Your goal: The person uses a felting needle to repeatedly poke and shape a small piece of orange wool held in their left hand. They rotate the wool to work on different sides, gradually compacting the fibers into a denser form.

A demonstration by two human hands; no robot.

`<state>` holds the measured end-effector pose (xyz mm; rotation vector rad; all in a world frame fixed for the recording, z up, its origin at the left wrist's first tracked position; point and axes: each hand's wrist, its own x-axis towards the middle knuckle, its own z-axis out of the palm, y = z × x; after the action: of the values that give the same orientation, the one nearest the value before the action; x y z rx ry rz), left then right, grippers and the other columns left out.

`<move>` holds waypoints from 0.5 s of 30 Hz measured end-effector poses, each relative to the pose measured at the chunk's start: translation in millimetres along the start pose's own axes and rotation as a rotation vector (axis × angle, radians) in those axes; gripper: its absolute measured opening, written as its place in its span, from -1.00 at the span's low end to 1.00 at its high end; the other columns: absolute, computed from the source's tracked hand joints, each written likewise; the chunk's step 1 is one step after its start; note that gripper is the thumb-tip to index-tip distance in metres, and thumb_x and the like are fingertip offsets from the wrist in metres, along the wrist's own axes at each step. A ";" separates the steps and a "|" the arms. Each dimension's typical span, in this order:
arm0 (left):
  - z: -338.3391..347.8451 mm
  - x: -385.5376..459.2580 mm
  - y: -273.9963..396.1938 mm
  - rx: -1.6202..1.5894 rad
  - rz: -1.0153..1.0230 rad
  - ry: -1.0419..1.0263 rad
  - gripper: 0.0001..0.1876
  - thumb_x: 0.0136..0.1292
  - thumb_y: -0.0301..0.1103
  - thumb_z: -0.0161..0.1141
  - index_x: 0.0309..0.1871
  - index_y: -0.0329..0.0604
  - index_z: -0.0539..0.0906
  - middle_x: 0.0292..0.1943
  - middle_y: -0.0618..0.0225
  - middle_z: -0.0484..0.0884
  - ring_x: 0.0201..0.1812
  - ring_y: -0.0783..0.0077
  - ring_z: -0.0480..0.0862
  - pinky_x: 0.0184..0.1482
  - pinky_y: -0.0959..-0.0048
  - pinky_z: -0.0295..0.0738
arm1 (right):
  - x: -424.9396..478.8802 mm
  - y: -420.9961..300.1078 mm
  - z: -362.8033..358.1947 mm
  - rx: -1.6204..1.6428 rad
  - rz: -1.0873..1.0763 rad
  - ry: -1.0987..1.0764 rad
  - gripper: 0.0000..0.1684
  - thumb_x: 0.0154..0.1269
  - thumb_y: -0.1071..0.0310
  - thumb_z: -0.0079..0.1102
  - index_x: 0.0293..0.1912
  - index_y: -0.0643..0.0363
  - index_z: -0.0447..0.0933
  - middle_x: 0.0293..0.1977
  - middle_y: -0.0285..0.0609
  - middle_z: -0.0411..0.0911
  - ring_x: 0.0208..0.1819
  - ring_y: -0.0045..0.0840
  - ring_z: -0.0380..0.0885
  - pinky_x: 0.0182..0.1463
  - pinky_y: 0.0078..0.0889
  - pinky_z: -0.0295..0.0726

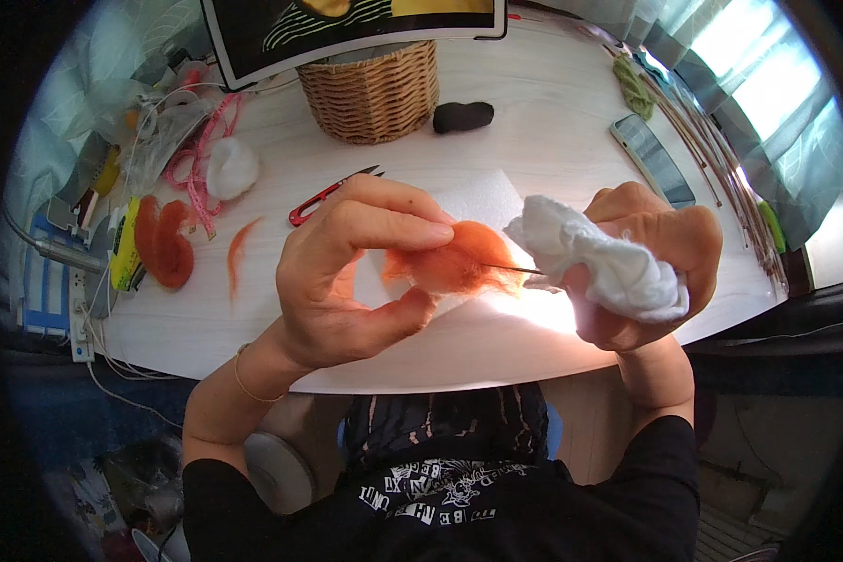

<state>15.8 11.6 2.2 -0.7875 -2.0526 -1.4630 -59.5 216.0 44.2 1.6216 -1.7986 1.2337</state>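
My left hand (316, 281) pinches a rounded tuft of orange wool fibre (456, 256) between thumb and fingers, loose strands fraying at its edges. From the right, a thin dark felting needle (511, 268) points into the wool; its tip is hidden in the fibres. My right hand (692, 242) grips the needle's other end, its handle hidden by a bunched white cloth (611, 263). Under the wool lies a white foam sheet (488, 197). Red-handled thread snips (316, 204) rest behind my left hand. Farther left are an orange wisp (237, 253) and a coil of orange wool (165, 246).
Behind the work stand a wicker basket (372, 95) and a screen (365, 46). A dark wool roll (464, 117) lies beside the basket. On the right are a phone (653, 161) and thin rods (702, 154); on the left, white fibre (232, 168) and a pink tape measure (197, 172).
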 end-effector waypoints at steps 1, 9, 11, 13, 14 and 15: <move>-0.5 0.6 -0.1 0.011 0.014 -0.007 -0.63 -0.10 -0.55 0.25 -0.18 -0.27 0.39 -0.14 0.11 0.36 -0.19 0.41 0.46 -0.10 0.44 0.45 | 1.2 -0.4 -0.6 -0.013 -0.011 -0.008 -0.54 -0.06 0.42 0.23 -0.24 0.20 0.14 -0.60 -0.10 0.39 -0.61 -0.54 0.38 -0.55 -0.59 0.37; -0.6 3.2 -1.3 -0.043 -0.013 0.044 -0.62 -0.07 -0.58 0.23 -0.15 -0.28 0.35 -0.16 0.13 0.35 -0.20 0.42 0.46 -0.11 0.48 0.45 | 0.1 -1.4 3.5 -0.064 -0.038 -0.067 -0.49 -0.06 0.43 0.23 -0.16 0.25 0.13 -0.56 -0.08 0.42 -0.60 -0.53 0.42 -0.55 -0.58 0.39; 0.0 2.2 -2.1 -0.033 -0.019 0.039 -0.62 -0.06 -0.57 0.22 -0.15 -0.27 0.35 -0.16 0.13 0.35 -0.19 0.42 0.47 -0.11 0.46 0.46 | -2.8 1.2 5.1 -0.011 -0.028 -0.021 -0.45 -0.04 0.41 0.23 -0.11 0.26 0.13 -0.53 -0.06 0.42 -0.54 -0.52 0.44 -0.53 -0.59 0.40; -0.6 1.3 -2.6 -0.039 -0.025 0.035 -0.63 -0.05 -0.56 0.21 -0.15 -0.26 0.35 -0.16 0.13 0.34 -0.18 0.41 0.47 -0.10 0.44 0.47 | -4.6 4.8 5.5 0.050 -0.041 0.014 -0.43 -0.01 0.38 0.23 -0.07 0.26 0.12 -0.48 -0.04 0.42 -0.46 -0.51 0.45 -0.51 -0.58 0.41; -0.5 0.1 -3.7 -0.053 -0.030 0.033 -0.63 -0.05 -0.55 0.21 -0.15 -0.26 0.35 -0.16 0.13 0.34 -0.17 0.40 0.47 -0.09 0.42 0.48 | -6.7 6.7 5.7 0.088 -0.052 0.054 -0.41 0.00 0.37 0.23 -0.04 0.25 0.11 -0.46 -0.02 0.41 -0.45 -0.52 0.44 -0.52 -0.58 0.41; -0.9 0.1 -3.8 -0.065 -0.033 0.033 -0.63 -0.05 -0.55 0.21 -0.15 -0.26 0.35 -0.16 0.13 0.34 -0.16 0.40 0.48 -0.09 0.41 0.49 | -5.7 6.6 5.3 0.127 -0.047 0.116 -0.44 -0.04 0.41 0.25 -0.10 0.28 0.14 -0.47 -0.03 0.43 -0.47 -0.51 0.46 -0.53 -0.56 0.42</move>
<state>13.2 9.9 0.0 -0.7530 -2.0116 -1.5583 -63.1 214.4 34.8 1.6140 -1.6319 1.4152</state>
